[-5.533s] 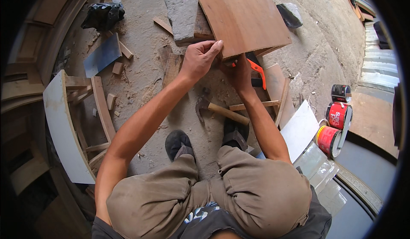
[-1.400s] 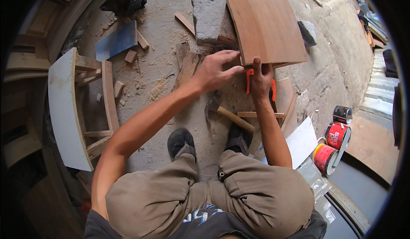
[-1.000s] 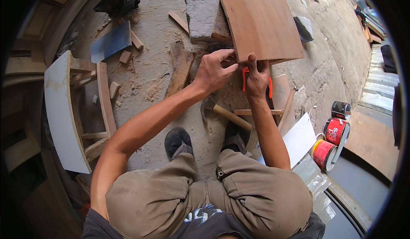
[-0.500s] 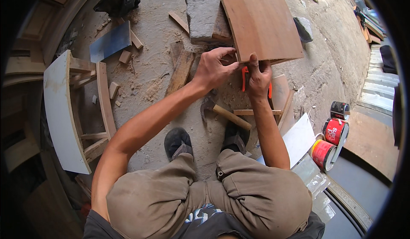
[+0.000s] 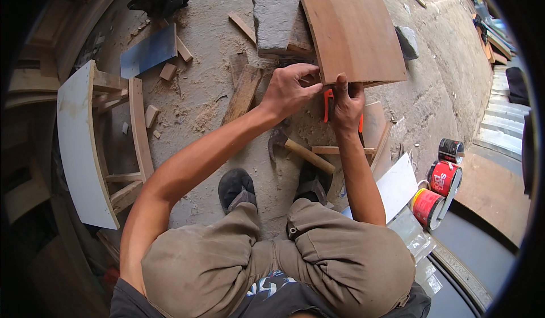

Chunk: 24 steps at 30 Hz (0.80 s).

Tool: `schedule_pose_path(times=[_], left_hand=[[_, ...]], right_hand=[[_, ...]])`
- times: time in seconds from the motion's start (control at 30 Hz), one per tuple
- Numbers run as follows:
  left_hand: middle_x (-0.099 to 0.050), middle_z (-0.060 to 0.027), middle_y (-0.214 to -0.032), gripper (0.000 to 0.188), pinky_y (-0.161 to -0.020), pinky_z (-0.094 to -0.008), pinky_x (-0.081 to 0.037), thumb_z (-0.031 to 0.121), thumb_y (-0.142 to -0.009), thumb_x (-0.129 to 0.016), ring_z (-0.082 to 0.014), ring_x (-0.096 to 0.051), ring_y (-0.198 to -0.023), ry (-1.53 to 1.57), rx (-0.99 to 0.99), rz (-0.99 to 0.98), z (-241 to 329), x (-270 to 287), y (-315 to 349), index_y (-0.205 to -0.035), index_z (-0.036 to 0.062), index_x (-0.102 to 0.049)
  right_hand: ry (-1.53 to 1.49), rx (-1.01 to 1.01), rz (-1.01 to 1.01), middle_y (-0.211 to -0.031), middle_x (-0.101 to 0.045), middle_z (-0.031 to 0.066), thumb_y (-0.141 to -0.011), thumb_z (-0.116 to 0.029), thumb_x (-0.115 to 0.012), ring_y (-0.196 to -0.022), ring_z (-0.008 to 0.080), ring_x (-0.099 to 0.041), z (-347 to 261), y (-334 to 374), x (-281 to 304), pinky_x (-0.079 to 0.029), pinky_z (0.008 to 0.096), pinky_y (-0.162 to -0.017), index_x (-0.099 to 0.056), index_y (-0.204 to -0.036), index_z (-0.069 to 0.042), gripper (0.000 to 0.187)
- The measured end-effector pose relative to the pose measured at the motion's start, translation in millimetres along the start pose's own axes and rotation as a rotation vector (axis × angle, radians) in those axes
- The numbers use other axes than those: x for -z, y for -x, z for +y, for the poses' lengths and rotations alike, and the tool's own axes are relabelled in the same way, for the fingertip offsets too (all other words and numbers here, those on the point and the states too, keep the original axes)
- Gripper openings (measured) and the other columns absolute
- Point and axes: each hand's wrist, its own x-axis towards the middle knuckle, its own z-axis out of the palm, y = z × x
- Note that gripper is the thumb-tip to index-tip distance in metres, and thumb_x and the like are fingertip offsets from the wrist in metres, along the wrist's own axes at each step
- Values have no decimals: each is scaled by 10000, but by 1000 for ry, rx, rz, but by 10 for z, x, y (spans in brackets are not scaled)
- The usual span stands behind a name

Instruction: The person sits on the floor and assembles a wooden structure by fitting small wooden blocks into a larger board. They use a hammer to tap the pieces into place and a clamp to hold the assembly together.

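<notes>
A brown wooden panel (image 5: 355, 31) reaches toward me from the far side, raised above the ground. My left hand (image 5: 290, 91) has its thumb and fingers closed at the panel's near left corner; whether a small piece sits between them is hidden. On the near edge, my right hand (image 5: 347, 107) grips the panel with its thumb over the top, its fingers going underneath. Behind the right hand, an orange-handled tool (image 5: 327, 105) shows in part. A hammer (image 5: 306, 154) with a wooden handle lies by my right foot.
Grey stone block (image 5: 276, 20) beside the panel, with another stone (image 5: 406, 42) on its right. Wood offcuts (image 5: 243, 93) and sawdust lie on the ground. A white-topped wooden frame (image 5: 79, 147) stands at left. Paint cans (image 5: 428, 205) are at right, near a white sheet (image 5: 394, 187).
The whole scene has shifted slightly in the picture. Both hands keep the same places on the panel, with little visible finger movement.
</notes>
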Motion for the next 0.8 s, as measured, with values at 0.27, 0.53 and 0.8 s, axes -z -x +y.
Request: schedule_pose_path(times=[0.27,0.53,0.8], left_hand=[[-722,-138,-1160,399,-774,-280,-603,103,-851,-767,-184,-729,-951,25,16,-37,28,14,-19,-1215,-32,-673],[-717,-30,-1068,402,-758,-233,-510,312,-920,-736,-88,-639,-893,320,325,-206,-22,275,-204,-1176,4,-716],[-698,36,-937,380,-711,-201,-437,386,-925,-743,-38,-567,-808,378,416,-158,118,81,-228,-1090,44,-751]], right_hand=[[-31,-5,-16,-1218,-643,105,-924,-330,-759,-1130,183,-590,60,-49,52,-438,321,-1005,-575,-1287,45,553],[-2,-9,-8,-1215,-648,98,-930,-300,-758,-1126,173,-593,47,-32,35,-440,321,-1001,-586,-1272,37,511],[-15,-31,-50,-1223,-649,96,-948,-294,-736,-1148,178,-587,-41,-40,66,-428,319,-1013,-576,-1270,41,491]])
